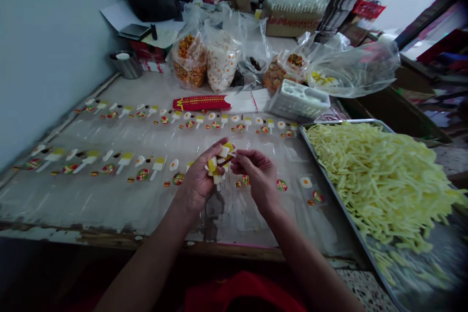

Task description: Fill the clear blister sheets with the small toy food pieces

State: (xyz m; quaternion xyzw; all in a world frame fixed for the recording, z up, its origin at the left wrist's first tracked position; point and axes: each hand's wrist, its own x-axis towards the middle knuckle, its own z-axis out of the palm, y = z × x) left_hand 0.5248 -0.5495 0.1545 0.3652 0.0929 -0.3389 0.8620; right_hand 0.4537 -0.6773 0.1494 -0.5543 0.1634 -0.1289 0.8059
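Near the middle of the table, my left hand (199, 180) is closed around a small bunch of yellow-and-white miniature popsicles (212, 165). The thumb and fingers of my right hand (260, 175) are pinched together at the bunch, by the white stick of one popsicle. Under and beside both hands lie clear plastic pouches in rows. On them sit miniature pieces: a popsicle (158, 167), a fried egg (174, 164), a round pizza-like disc (142, 174) and a tiny burger-like piece (130, 180). My hands hide part of the front row.
At right, a metal tray (331, 183) is heaped with pale yellow fry-like strips (380, 175). Behind the rows lie a red printed card piece (201, 102) and a white plastic basket (300, 100). Further back stand filled clear bags (222, 61), a metal cup (126, 65) and a cardboard box (292, 26).
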